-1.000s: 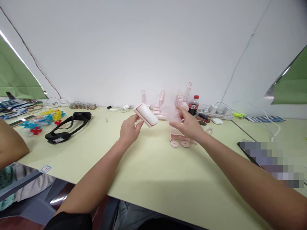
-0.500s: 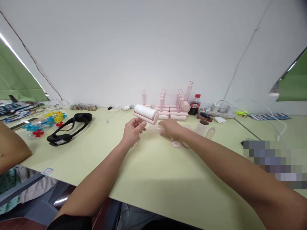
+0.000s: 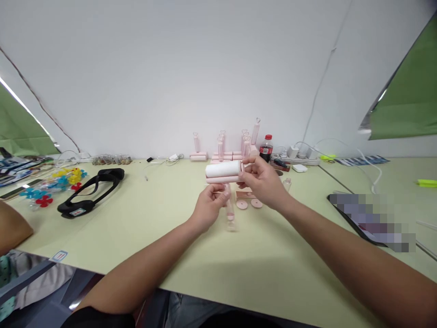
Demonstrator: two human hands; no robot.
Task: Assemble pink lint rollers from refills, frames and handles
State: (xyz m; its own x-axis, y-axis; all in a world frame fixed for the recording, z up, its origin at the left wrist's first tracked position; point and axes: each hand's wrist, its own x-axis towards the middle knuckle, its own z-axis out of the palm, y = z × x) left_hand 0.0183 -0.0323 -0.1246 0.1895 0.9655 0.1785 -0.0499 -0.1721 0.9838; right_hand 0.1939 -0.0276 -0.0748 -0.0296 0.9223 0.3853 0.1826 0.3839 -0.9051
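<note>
My left hand (image 3: 207,207) is closed around the clear pinkish handle (image 3: 231,213) of a lint roller (image 3: 222,170), just under its head. The roller is held up over the table, its white paper roll facing up in a pale pink holder and its handle pointing down toward me. At the roll's right end, my right hand (image 3: 264,182) pinches with thumb and fingers. Whether a clear cover is also in those fingers, I cannot make out. Two small pink discs (image 3: 242,204) lie below the right hand, beside a pink piece (image 3: 243,195).
Several pink lint rollers (image 3: 221,149) stand against the wall, near a cola bottle (image 3: 266,148). A power strip (image 3: 302,161) with chargers sits right of it. A black headset strap (image 3: 90,193) and colourful flower pieces (image 3: 44,200) lie left. Another person's arm (image 3: 13,228) rests at the left edge.
My right hand has come up from the clear piece on the table to the roller's right end. My left hand has turned the roller level, swinging its handle toward me. The view shifted right.
</note>
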